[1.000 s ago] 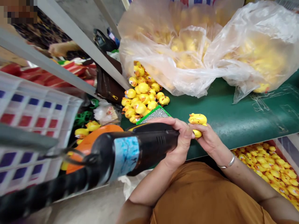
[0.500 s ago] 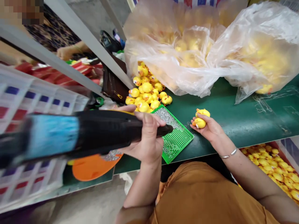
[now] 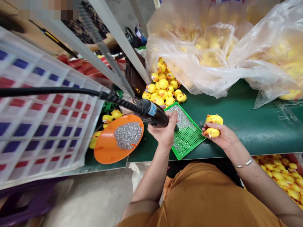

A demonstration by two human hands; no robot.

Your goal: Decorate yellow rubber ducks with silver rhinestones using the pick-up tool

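My left hand (image 3: 163,130) is wrapped round a black electric screwdriver (image 3: 156,113), its tip pointing down at a green perforated tray (image 3: 189,143). Small silver screws (image 3: 181,116) fill the far part of that tray; some sit in the holes nearer me. In my right hand (image 3: 223,137), to the right of the tray, are yellow toy ducks: one duck (image 3: 213,132) in the fingers and another duck (image 3: 214,119) just above it. An orange dish (image 3: 104,149) with a heap of silver screws (image 3: 129,135) lies left of my left hand.
A pile of ducks (image 3: 163,88) spills from large clear plastic bags (image 3: 201,69) at the back. A white crate (image 3: 44,123) stands left, beside metal posts (image 3: 113,34). More ducks fill a container (image 3: 279,173) below right. Another person's arm (image 3: 107,42) shows beyond the posts.
The screwdriver has swung from lying nearly level across the view to pointing down at the tray, uncovering the orange dish. My right hand still holds the ducks. The view has shifted left.
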